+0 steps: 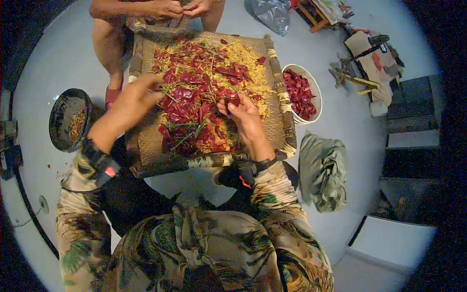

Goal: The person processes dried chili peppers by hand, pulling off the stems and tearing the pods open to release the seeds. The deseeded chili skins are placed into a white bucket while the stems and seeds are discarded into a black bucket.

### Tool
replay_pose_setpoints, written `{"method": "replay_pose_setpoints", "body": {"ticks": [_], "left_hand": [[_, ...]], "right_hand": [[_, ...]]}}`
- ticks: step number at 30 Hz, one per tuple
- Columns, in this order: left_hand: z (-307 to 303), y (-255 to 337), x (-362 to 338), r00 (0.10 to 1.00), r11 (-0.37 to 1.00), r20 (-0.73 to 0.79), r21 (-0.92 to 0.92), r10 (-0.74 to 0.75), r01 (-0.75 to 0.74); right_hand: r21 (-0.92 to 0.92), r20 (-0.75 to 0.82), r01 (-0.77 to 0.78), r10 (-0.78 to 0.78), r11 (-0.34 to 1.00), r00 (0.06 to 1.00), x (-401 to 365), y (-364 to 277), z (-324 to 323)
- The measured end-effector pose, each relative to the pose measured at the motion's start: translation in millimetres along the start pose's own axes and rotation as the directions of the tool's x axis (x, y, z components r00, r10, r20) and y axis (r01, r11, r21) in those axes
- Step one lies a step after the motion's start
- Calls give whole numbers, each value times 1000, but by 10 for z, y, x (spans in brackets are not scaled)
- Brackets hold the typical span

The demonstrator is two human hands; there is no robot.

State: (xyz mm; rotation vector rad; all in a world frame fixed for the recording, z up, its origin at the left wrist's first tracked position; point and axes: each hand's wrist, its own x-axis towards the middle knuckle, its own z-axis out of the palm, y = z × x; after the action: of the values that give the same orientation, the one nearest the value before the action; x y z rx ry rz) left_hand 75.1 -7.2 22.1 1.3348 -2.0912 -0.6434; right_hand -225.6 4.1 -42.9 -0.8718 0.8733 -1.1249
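A low woven tray (pixel 146 131) with a wooden frame stands before my knees. On it lies a heap of dried red chilies (pixel 182 100), mixed with thin green-brown stems (pixel 182 136) and many loose yellow seeds (pixel 253 63). My right hand (pixel 244 117) is above the heap's right side, its thumb and fingers closed on a dark red dried chili (pixel 232 100). At the heap's left edge is my left hand (pixel 136 100), slightly blurred, with its fingers bent together beside some stems. What those fingers hold, if anything, I cannot make out.
A white bucket (pixel 319 92) of red chili pieces stands right of the tray. At the left is a black basin (pixel 55 121) with scraps. A grey-green sack (pixel 323 170) lies on the right floor. Across the tray, another person's hands (pixel 182 9) meet at the fingertips.
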Motion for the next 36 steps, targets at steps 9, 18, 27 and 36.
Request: {"method": "replay_pose_setpoints", "body": {"ticks": [9,18,27,36], "left_hand": [[1072,-30,474,993,949,-45,294,-109,118],[1286,-301,442,994,932,-11,348,-105,102],[928,183,317,991,997,-116,-24,73,-77],[951,551,166,949,941,-222,-204,226,-271]], "right_hand": [[2,-27,46,-46,999,999,-50,-71,62],[29,-53,-58,60,998,997,-71,-78,62],[-99,-24,-83,81,992,996,-29,19,-46],[-247,81,131,-115,960,990,-129,-129,195]]}}
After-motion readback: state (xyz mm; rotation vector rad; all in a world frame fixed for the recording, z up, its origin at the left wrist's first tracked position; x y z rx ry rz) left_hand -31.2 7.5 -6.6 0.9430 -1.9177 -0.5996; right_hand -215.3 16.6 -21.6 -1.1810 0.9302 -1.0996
